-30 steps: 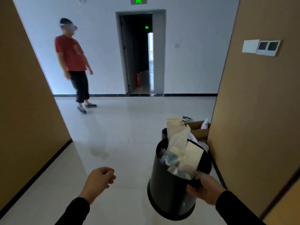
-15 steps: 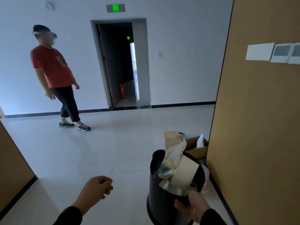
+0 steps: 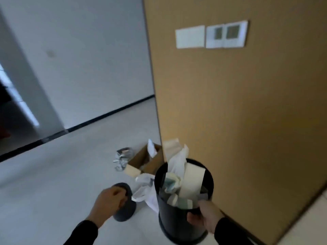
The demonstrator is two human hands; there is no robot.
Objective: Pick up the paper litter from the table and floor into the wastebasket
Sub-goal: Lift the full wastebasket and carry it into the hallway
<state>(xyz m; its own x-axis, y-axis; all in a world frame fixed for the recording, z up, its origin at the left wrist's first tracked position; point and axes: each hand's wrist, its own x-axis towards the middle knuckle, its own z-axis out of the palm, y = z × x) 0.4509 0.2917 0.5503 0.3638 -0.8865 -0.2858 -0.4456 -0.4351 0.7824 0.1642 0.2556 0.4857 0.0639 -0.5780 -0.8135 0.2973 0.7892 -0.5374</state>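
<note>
My right hand point(image 3: 206, 216) grips the near rim of a black wastebasket point(image 3: 175, 221), held up off the floor beside the brown wall. Crumpled white and beige paper litter point(image 3: 184, 181) fills it and sticks out above the rim. My left hand point(image 3: 109, 202) hangs in front of me with its fingers loosely curled, holding nothing, just above a second small black bin point(image 3: 124, 212) on the floor.
An open cardboard box point(image 3: 143, 160) with paper in it, a white plastic bag point(image 3: 146, 191) and a crumpled silver wrapper point(image 3: 122, 159) lie on the pale floor by the wall corner point(image 3: 155, 110). Wall switches point(image 3: 210, 36) are on the brown panel. A dark doorway is at far left.
The view has swung right and closer to the brown wall; the person in the red shirt has left the frame. The second black bin and the floor litter now show beside the wastebasket.
</note>
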